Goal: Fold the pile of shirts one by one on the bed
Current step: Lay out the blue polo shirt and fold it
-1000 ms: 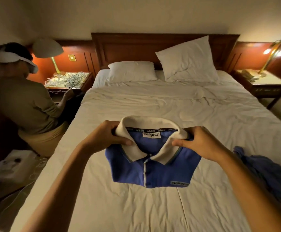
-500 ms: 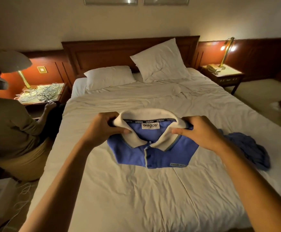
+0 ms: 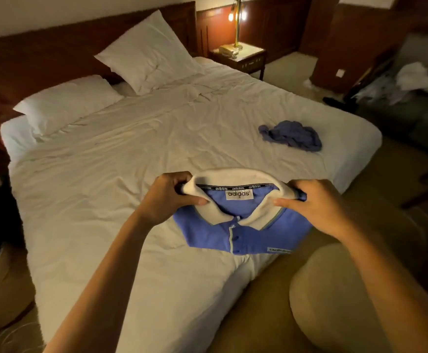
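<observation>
Your left hand (image 3: 168, 200) grips the left side of the collar (image 3: 233, 175) of the folded blue polo shirt (image 3: 248, 234). Its fingers (image 3: 179, 180) curl behind the fabric and the thumb presses on the front. Your right hand (image 3: 321, 207) grips the right side of the collar the same way, thumb on the front and fingers clamped behind. The shirt faces you, folded into a compact rectangle, with the cream collar on top, the neck label readable and the button placket running down the centre.

The shirt is over the near right corner of the bed (image 3: 121, 174). You cannot tell whether its lower edge touches the sheet.

A second, crumpled blue shirt (image 3: 291, 135) lies on the sheet near the right edge of the bed, well apart from the folded one. Two white pillows (image 3: 148, 54) rest against the headboard (image 3: 55, 39). A lit lamp (image 3: 237, 24) stands on the nightstand (image 3: 246, 58) beside the head of the bed.
</observation>
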